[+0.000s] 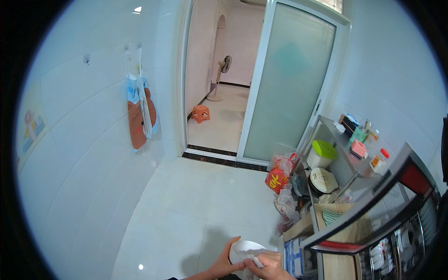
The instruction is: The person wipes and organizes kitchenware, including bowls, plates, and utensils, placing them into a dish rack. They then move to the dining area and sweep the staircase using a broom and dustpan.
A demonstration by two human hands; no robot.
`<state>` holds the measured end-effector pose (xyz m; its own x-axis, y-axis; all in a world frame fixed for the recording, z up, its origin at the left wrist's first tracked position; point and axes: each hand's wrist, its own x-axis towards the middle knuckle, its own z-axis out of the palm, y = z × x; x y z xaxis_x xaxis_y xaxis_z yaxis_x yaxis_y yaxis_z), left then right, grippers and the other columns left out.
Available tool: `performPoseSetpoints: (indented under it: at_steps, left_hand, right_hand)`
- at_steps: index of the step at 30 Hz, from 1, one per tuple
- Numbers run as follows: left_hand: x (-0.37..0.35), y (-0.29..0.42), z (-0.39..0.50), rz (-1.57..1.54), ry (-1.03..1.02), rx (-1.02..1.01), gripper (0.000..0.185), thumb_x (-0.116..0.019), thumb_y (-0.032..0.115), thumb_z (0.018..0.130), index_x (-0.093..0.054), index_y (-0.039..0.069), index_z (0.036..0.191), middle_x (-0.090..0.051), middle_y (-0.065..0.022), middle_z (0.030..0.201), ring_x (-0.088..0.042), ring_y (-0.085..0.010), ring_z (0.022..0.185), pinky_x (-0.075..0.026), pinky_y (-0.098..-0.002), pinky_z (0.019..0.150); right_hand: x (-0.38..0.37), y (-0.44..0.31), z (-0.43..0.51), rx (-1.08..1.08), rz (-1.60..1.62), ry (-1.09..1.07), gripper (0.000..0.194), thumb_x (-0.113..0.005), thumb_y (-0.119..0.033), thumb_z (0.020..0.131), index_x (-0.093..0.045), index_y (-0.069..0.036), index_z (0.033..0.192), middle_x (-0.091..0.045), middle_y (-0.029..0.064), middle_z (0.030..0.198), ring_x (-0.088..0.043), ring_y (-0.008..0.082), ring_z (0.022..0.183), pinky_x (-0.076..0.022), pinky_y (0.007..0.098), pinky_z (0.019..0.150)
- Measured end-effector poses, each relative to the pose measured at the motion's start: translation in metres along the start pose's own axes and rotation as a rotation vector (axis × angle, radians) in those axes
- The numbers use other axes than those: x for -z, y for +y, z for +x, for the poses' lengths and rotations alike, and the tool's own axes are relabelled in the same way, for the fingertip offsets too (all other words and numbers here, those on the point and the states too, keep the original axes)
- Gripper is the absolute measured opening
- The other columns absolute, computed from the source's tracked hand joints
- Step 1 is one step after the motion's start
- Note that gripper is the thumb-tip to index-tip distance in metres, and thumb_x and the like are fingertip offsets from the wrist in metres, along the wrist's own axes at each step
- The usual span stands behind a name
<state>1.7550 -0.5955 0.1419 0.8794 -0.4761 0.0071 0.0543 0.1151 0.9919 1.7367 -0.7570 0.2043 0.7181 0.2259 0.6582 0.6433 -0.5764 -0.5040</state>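
Note:
At the bottom of the view, my left hand (227, 257) grips a white bowl (241, 247) by its left side, with the thumb below. The bowl is tilted over the tiled floor. My right hand (267, 264) is closed around a crumpled whitish cloth or tissue (254, 259) and presses it at the bowl's right rim. Part of the cloth hangs below the hands, where the lower picture edge cuts it off. Just right of my right hand stands a dish cabinet with its glass door (371, 210) swung out.
Bowls stand on wire racks (395, 245) inside the cabinet. A metal shelf (329, 127) holds bottles and a green-lidded bucket (320, 154). Plastic bags (287, 203) lie on the floor beside it. Behind are a sliding glass door (290, 84) and aprons (138, 112) on the left wall.

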Motion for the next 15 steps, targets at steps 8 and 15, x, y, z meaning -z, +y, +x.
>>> performPoseSetpoints:
  at_steps: [8, 15]
  left_hand:
    - [0.067, 0.020, 0.115, -0.356, -0.025, 0.131, 0.069, -0.059, 0.042, 0.077, -0.028, 0.011, 0.130, -0.046, -0.0124, 0.115, -0.049, -0.0208, 0.103, -0.041, -0.0344, 0.089]
    - [0.135, 0.017, 0.193, -0.840, -0.209, 0.118, 0.090, -0.043, 0.069, 0.073, -0.022, 0.006, 0.135, -0.041, -0.0155, 0.126, -0.041, -0.0266, 0.117, -0.035, -0.0424, 0.096]
  right_hand:
    - [-0.023, 0.075, 0.117, 0.049, 0.155, -0.072, 0.023, -0.072, -0.016, 0.065, -0.054, -0.005, 0.055, -0.053, 0.0092, 0.048, -0.053, 0.0224, 0.040, -0.0424, 0.0301, 0.040]
    - [-0.081, 0.176, 0.173, -0.015, 0.518, -0.199, 0.020, -0.070, -0.013, 0.065, -0.057, -0.002, 0.057, -0.054, 0.0087, 0.051, -0.054, 0.0222, 0.043, -0.0417, 0.0300, 0.041]
